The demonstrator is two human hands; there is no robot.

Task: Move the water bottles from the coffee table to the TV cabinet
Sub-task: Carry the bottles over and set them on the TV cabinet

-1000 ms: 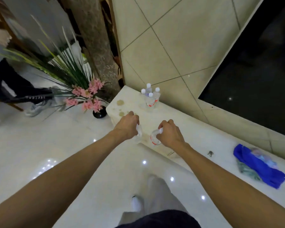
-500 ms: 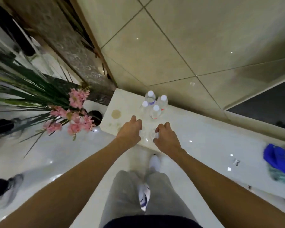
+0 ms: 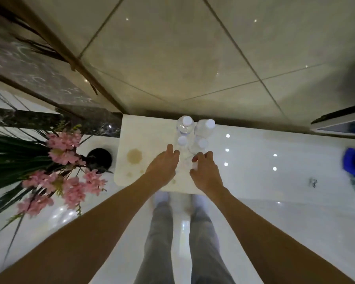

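Both hands now lower over the cabinet [image 3: 254, 144], beside four standing bottles [image 3: 185, 125]. Left hand [image 3: 162, 167] fingers loosening; right hand [image 3: 206, 171] still curled round a bottle. Set-down nearly done.

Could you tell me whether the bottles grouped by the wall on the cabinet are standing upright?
Upright: the water bottles show round white caps facing the camera, bodies directly below them, on the TV cabinet.
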